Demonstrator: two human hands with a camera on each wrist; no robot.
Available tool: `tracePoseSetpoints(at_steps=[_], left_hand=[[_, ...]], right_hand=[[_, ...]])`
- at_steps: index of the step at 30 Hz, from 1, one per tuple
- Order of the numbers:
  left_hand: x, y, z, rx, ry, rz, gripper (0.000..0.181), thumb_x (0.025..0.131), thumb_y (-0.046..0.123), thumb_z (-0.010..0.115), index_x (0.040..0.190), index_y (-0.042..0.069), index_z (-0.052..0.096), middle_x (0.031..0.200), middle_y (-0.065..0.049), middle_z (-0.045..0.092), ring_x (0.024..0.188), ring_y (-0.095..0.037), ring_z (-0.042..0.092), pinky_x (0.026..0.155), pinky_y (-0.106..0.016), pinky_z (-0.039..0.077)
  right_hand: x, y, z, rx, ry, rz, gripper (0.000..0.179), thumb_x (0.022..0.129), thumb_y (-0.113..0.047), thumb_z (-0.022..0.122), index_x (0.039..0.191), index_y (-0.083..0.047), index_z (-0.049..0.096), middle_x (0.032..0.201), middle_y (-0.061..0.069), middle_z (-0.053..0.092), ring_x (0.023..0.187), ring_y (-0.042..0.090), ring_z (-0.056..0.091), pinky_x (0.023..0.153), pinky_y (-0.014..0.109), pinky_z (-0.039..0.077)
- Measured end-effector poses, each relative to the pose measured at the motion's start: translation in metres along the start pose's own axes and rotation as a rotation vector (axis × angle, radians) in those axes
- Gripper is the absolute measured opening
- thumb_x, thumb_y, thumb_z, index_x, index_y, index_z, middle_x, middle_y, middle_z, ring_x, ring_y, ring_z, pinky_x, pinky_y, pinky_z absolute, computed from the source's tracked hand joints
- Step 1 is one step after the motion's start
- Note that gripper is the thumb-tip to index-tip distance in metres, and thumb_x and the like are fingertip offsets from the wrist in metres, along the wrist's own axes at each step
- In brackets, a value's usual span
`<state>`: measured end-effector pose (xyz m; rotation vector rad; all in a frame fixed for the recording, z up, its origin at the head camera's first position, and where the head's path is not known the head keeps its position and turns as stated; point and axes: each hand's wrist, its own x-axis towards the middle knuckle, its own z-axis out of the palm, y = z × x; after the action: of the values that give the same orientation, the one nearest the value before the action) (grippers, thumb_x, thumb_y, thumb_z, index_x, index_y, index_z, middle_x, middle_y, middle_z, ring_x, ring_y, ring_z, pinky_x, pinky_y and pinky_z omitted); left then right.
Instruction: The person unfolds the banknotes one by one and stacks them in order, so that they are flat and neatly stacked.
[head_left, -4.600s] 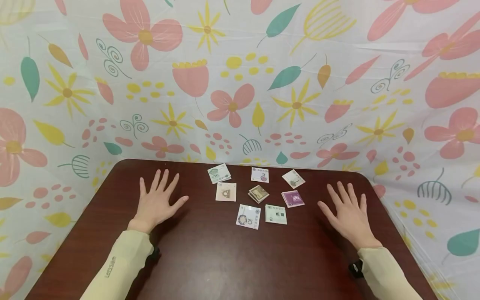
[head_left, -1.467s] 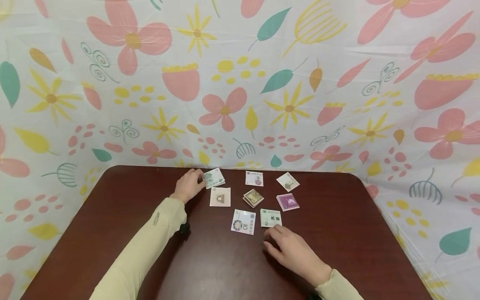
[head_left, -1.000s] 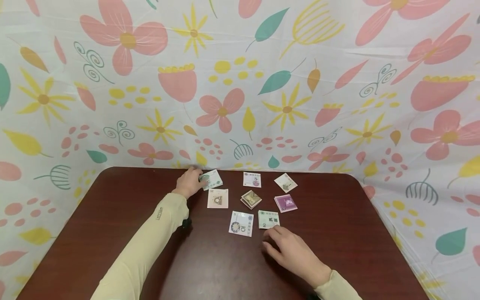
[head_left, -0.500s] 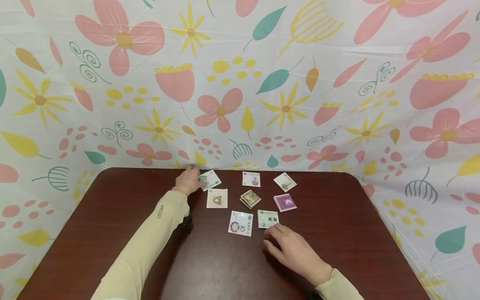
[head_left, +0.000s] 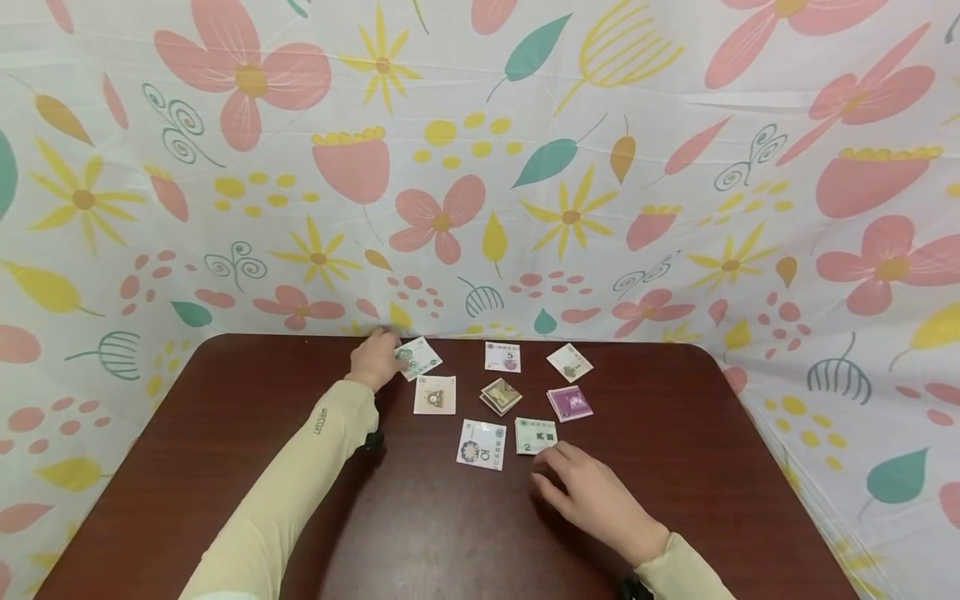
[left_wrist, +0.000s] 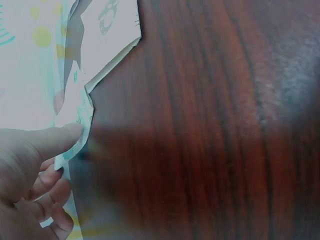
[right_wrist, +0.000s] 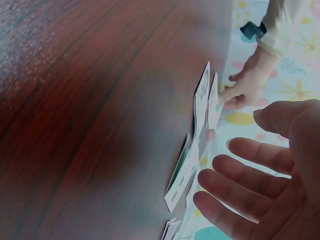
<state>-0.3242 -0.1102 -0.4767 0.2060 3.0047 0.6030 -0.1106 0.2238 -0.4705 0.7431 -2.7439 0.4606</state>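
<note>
At the table's back, my left hand (head_left: 375, 360) pinches the left edge of a folded green banknote (head_left: 422, 357). In the left wrist view the thumb lies on top of this green note (left_wrist: 79, 107), with the other fingers curled below it. A brownish banknote (head_left: 434, 395) lies just in front of it. My right hand (head_left: 596, 500) is held with loosely bent fingers right at the near edge of a folded green banknote marked 2 (head_left: 536, 437). Nothing sits between its fingers in the right wrist view, where the fingers (right_wrist: 250, 185) are spread apart.
Other folded banknotes lie on the dark wooden table (head_left: 420, 533): a note marked 10 (head_left: 482, 445), a yellow-brown one (head_left: 500, 397), a purple one (head_left: 570, 403), one marked 5 (head_left: 502, 357) and a pale one (head_left: 570, 362). A floral cloth (head_left: 480, 167) hangs behind the back edge.
Both hands have left their flat, spread positions at the sides. The left has reached the green note and pinched its edge; the right has come in beside the note marked 2 and stayed there.
</note>
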Motion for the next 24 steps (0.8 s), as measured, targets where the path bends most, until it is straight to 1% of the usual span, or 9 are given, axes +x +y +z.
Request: tracePoseSetpoints(at_steps=[5,9,15,20,24], left_hand=[[-0.003,-0.006,0.000,0.012,0.072,0.038,0.017,0.099,0.019,0.072,0.111,0.007,0.068,0.110,-0.013,0.062,0.088,-0.031,0.064,0.077,-0.051,0.054],[-0.007,-0.010,-0.005,-0.012,0.133,0.071,0.012,0.101,0.019,0.070,0.105,0.008,0.070,0.100,-0.010,0.064,0.078,-0.029,0.063,0.069,-0.048,0.053],[-0.015,-0.017,-0.011,-0.073,0.210,0.118,0.011,0.102,0.019,0.069,0.107,0.010,0.073,0.100,-0.009,0.068,0.080,-0.029,0.066,0.069,-0.048,0.054],[-0.025,-0.018,-0.016,-0.140,0.278,0.152,0.008,0.100,0.018,0.071,0.102,0.012,0.075,0.097,-0.006,0.069,0.082,-0.029,0.066,0.071,-0.050,0.053],[-0.034,-0.017,-0.018,-0.176,0.314,0.185,0.006,0.099,0.019,0.073,0.101,0.013,0.075,0.096,-0.005,0.069,0.083,-0.028,0.067,0.072,-0.050,0.054]], right_hand=[[0.000,0.001,-0.001,0.000,-0.002,-0.001,0.014,0.091,-0.018,0.079,0.102,-0.014,0.071,0.094,-0.007,0.064,0.082,0.008,0.063,0.072,0.032,0.056],[0.000,0.002,-0.001,-0.004,0.012,-0.001,0.015,0.091,-0.018,0.079,0.102,-0.013,0.071,0.093,-0.007,0.064,0.081,0.008,0.064,0.070,0.033,0.056],[-0.001,0.002,-0.002,-0.004,0.019,0.002,0.015,0.090,-0.018,0.080,0.102,-0.012,0.071,0.091,-0.006,0.062,0.078,0.008,0.061,0.068,0.033,0.055],[-0.001,0.003,0.000,-0.003,0.007,-0.005,0.015,0.091,-0.018,0.079,0.102,-0.012,0.071,0.094,-0.005,0.064,0.081,0.009,0.064,0.071,0.033,0.056],[0.000,0.003,0.002,0.000,0.008,-0.006,0.015,0.091,-0.018,0.079,0.102,-0.012,0.071,0.095,-0.004,0.065,0.084,0.011,0.065,0.073,0.034,0.057]])
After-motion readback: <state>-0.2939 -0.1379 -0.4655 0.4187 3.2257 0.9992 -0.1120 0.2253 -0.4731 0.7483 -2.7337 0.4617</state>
